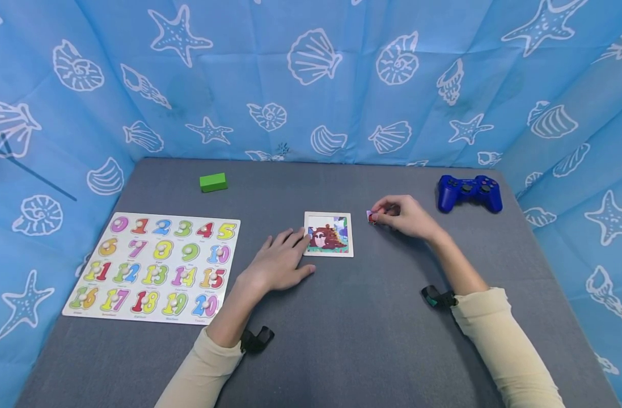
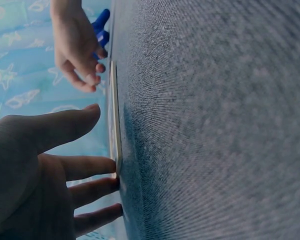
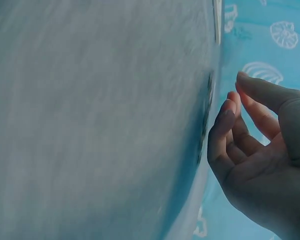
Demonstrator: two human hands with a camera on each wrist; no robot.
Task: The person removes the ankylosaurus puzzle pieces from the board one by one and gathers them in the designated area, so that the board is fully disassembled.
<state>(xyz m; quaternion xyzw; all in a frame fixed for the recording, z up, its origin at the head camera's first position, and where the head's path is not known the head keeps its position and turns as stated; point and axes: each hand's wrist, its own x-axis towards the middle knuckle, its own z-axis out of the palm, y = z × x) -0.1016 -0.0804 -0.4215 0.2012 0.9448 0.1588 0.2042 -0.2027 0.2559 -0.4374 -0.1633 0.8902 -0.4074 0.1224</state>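
A small square picture puzzle (image 1: pixel 328 249) with a pale frame lies flat near the middle of the table. It shows a face with reddish-brown hair, and the upper left part of its inside is plain white. My left hand (image 1: pixel 282 263) rests at its left edge with fingers spread, fingertips on the frame, as the left wrist view also shows. To the right of the puzzle, my right hand (image 1: pixel 405 216) pinches a small colourful puzzle piece (image 1: pixel 370 216) between thumb and fingers, low over the table. In the right wrist view the fingers (image 3: pixel 225 125) are curled and the piece is hidden.
A wooden number board (image 1: pixel 157 266) with knobbed digits covers the left side of the table. Behind it lies a green block (image 1: pixel 213 182). At the back right sits a blue game controller (image 1: pixel 469 192). A blue shell-patterned curtain (image 1: pixel 311 113) surrounds the grey table.
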